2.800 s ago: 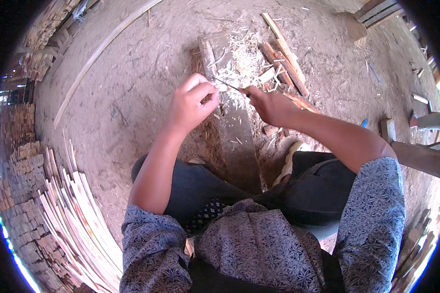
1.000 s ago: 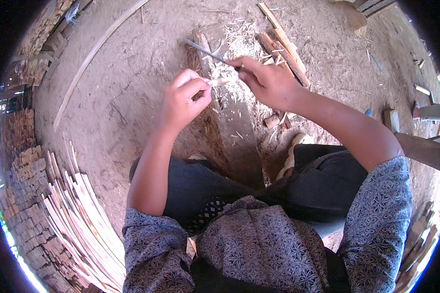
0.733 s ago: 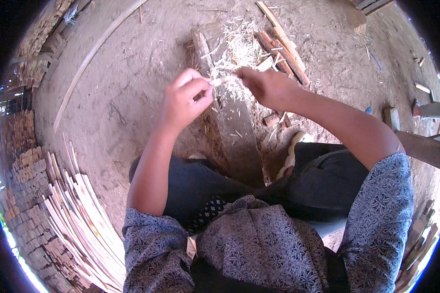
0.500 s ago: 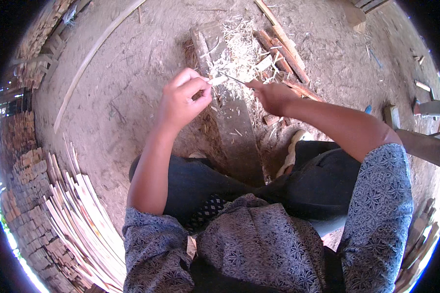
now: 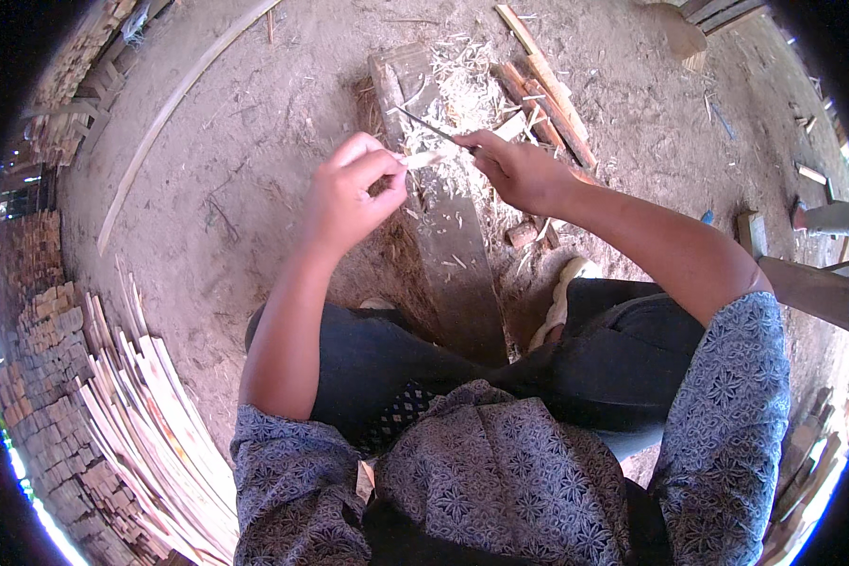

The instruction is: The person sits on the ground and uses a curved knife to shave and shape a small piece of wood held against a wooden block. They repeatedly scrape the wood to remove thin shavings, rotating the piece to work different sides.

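Wide dirt floor (image 5: pixel 255 104) edges the plank (image 5: pixel 457 274); left grip (image 5: pixel 357 193) pinches pale wood (image 5: pixel 424 159), right grip (image 5: pixel 521 174) clasps a knife (image 5: pixel 424 124).

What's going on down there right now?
A person's left hand pinches a small pale piece of wood, while the right hand grips a thin-bladed knife. The blade points forward and to the left, visibly apart from the piece. Both hands are over or beside a plank lying between the person's legs. Pale shavings cover much of its far part, and a few wood sticks lie to its right.
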{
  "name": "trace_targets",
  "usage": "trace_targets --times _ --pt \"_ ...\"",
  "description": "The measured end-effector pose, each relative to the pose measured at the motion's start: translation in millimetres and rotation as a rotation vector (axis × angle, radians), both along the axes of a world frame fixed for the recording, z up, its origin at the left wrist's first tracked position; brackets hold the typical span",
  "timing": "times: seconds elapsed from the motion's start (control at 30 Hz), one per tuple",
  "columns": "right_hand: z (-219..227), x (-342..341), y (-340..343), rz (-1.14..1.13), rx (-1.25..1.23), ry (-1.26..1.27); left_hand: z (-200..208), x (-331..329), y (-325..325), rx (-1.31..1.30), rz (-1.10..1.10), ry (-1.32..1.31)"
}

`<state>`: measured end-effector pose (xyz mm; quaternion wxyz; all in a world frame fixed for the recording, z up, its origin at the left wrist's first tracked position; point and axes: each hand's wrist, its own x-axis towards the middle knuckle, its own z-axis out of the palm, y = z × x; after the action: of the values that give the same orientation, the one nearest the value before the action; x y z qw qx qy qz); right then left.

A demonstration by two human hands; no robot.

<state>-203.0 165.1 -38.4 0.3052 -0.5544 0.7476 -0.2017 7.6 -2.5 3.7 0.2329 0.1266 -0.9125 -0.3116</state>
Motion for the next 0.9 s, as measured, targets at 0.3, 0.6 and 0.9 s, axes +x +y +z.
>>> trace_targets --times 0.3,0.6,0.9 --pt "34 0 -6 -0.048 -0.178 -0.249 5 4 -21 0.123 0.037 0.119" --pt "11 -4 -2 0.014 -0.090 -0.131 6 4 -19 0.059 0.018 0.073" --pt "-24 25 6 0.109 0.246 0.185 5 1 -15 0.102 0.030 0.075"
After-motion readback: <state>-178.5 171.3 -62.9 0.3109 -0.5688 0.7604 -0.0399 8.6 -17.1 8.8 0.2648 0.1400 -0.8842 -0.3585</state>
